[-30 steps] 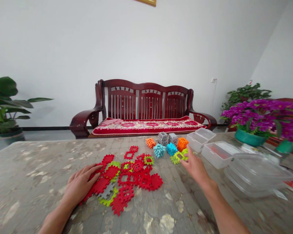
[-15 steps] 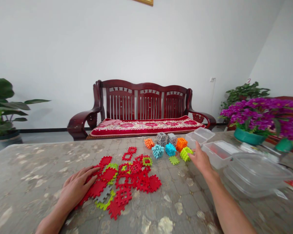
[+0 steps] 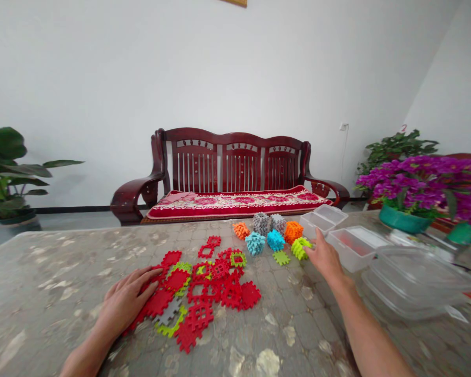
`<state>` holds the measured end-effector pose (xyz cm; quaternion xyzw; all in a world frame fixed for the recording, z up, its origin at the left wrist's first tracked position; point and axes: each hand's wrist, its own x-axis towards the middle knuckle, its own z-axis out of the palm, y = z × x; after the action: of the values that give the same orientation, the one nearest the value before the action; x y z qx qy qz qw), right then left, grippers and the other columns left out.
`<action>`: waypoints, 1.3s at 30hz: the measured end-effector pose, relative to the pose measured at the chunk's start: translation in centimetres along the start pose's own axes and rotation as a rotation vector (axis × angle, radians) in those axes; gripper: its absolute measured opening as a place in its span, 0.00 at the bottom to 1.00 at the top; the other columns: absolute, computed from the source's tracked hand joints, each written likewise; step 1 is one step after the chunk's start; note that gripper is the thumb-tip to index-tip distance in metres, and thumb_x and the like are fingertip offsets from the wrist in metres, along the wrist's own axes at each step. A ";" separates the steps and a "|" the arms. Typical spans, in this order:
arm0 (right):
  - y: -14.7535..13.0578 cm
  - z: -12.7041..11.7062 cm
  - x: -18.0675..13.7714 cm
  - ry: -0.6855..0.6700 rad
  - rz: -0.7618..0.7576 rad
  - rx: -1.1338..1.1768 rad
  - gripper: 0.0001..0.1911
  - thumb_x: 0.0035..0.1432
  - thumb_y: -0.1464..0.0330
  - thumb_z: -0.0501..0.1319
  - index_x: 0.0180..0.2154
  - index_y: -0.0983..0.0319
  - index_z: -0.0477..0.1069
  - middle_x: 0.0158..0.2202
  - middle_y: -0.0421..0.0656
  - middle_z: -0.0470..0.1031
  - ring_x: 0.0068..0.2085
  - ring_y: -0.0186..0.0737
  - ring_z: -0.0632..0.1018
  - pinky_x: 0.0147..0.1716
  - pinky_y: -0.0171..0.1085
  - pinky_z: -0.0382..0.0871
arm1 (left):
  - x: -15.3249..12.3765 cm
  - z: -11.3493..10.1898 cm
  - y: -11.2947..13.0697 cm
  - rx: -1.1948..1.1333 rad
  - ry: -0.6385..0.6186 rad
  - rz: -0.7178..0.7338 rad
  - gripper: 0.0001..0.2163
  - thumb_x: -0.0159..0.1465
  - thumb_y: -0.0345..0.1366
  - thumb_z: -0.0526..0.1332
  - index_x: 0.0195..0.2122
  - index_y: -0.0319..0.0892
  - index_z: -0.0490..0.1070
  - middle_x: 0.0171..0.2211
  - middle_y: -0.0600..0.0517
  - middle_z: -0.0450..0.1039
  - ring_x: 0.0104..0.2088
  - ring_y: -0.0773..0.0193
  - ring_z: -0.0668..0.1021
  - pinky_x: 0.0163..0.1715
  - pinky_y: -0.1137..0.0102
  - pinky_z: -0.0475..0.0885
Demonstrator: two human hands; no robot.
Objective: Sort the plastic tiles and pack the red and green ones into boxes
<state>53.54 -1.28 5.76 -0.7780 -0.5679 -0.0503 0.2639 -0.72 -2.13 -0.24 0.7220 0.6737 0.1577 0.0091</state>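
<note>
My left hand (image 3: 129, 293) lies flat, fingers stretched out, on the left edge of a pile of red toothed interlocking tiles (image 3: 159, 302). Lime tiles (image 3: 182, 268) and a grey tile (image 3: 168, 312) are mixed into this pile. My right hand (image 3: 325, 255) is at the right side of a lime stack of tiles (image 3: 299, 248); its thumb touches the stack and the index finger points away from it. Some of its fingers are hidden. A single lime tile (image 3: 281, 258) lies just left of that stack.
Beside the lime stack are an orange stack (image 3: 293, 232), blue stacks (image 3: 275, 240) and grey stacks (image 3: 260, 223). An opened clear plastic box (image 3: 351, 254) and clear lids (image 3: 412, 283) lie to the right. Purple flowers (image 3: 419, 183) in a green pot stand behind them.
The view has shifted very slightly. Both hands keep their places, the left on the red tiles and the right beside the lime stack.
</note>
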 end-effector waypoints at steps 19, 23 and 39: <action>-21.6 4.4 -6.7 -0.520 -0.783 0.174 0.18 0.60 0.65 0.60 0.52 0.58 0.73 0.51 0.45 0.77 0.55 0.44 0.72 0.55 0.40 0.62 | -0.8 -1.0 1.7 -0.052 0.030 -0.025 0.18 0.66 0.43 0.51 0.54 0.56 0.73 0.58 0.53 0.72 0.59 0.56 0.71 0.60 0.57 0.60; -24.6 5.6 -6.4 -0.610 -0.798 0.002 0.27 0.53 0.62 0.63 0.55 0.59 0.69 0.50 0.48 0.76 0.53 0.49 0.73 0.50 0.42 0.64 | -0.8 -0.7 1.6 -0.061 0.033 -0.033 0.17 0.66 0.43 0.53 0.54 0.56 0.74 0.59 0.53 0.71 0.59 0.55 0.70 0.60 0.58 0.60; -26.9 5.1 -7.4 -0.582 -0.667 -0.205 0.17 0.52 0.69 0.60 0.46 0.63 0.75 0.48 0.54 0.77 0.53 0.55 0.73 0.49 0.47 0.64 | -0.8 -0.6 1.7 -0.076 0.033 -0.045 0.17 0.67 0.43 0.53 0.54 0.57 0.73 0.59 0.53 0.71 0.60 0.53 0.69 0.60 0.55 0.58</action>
<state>25.29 0.53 8.12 -0.5564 -0.8302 0.0321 -0.0156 0.72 -3.20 0.54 0.7029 0.6834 0.1949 0.0292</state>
